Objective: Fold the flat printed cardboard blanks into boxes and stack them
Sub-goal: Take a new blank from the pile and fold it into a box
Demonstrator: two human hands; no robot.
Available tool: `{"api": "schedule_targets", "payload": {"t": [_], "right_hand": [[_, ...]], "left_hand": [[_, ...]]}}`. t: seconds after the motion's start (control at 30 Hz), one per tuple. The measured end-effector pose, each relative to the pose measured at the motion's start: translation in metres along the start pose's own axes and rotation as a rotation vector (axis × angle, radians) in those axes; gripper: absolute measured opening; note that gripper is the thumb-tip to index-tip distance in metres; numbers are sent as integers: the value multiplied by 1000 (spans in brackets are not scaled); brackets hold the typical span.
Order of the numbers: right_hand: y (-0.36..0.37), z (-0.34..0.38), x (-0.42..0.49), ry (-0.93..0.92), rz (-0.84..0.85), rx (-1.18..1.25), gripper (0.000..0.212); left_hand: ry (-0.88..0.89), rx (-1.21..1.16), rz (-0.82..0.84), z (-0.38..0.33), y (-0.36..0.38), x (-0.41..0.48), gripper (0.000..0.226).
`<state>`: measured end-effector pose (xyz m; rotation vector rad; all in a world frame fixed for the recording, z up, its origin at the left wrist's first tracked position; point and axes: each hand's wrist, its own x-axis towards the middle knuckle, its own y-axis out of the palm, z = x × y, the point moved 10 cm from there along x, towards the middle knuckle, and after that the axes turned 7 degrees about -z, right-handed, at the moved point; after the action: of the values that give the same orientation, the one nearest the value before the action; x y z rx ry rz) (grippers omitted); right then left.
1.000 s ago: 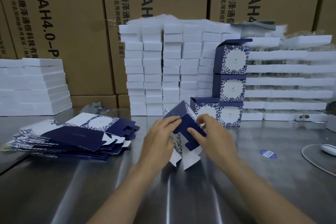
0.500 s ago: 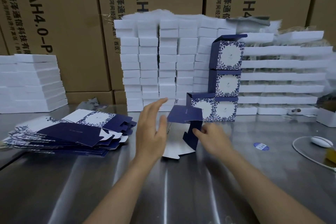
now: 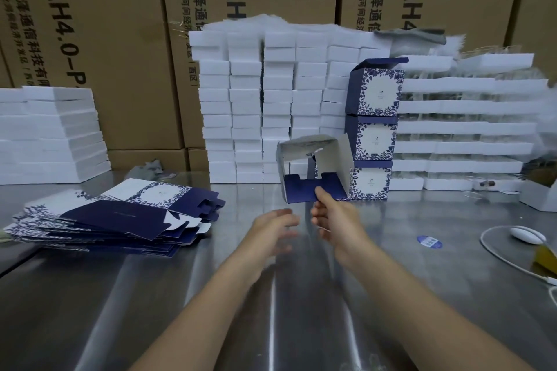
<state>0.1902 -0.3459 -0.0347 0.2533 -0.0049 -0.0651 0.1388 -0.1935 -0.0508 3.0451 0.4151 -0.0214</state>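
Steel table (image 3: 180, 295), brown cartons behind. Right hand (image 3: 337, 220) pinches the navy lower flap of the half-formed box (image 3: 313, 156), held above the tabletop and slightly tilted, with its open mouth and white inside facing the person. Left hand (image 3: 274, 227), blurred, fingers loose, holds nothing. Stacked finished boxes (image 3: 373, 117) stand just behind; the flat blanks (image 3: 120, 214) lie left.

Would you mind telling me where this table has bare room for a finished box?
Bare steel lies between the flat blanks and the left hand, and right of the held box, between the stacked printed boxes and the blue sticker. The back edge is crowded with white stacks; the right edge holds a cable.
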Motion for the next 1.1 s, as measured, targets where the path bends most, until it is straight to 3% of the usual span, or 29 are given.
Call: {"api": "schedule_targets", "payload": {"t": [0.07,0.2,0.37,0.57,0.83,1.1], "right_hand": [[10,1,-8,-14,42,21,33],[26,-2,-21,-43,87,27,35],[37,-3,-32,-45,122,31,36],[36,-9,-34,37,146,-19,25],[37,-9,-32,14,130,45,18],[30,5,-28,-142,65,27,19]], "left_hand": [[89,-12,48,-8,15,-4,28],[113,-219,-34,-13,13,-4,38],[112,-185,-130,-10,8,-7,43],[160,-114,-155,-11,4,-2,43],[257,-104,-136,-21,6,-4,44],[184,-239,-237,-14,-7,-5,25]]}}
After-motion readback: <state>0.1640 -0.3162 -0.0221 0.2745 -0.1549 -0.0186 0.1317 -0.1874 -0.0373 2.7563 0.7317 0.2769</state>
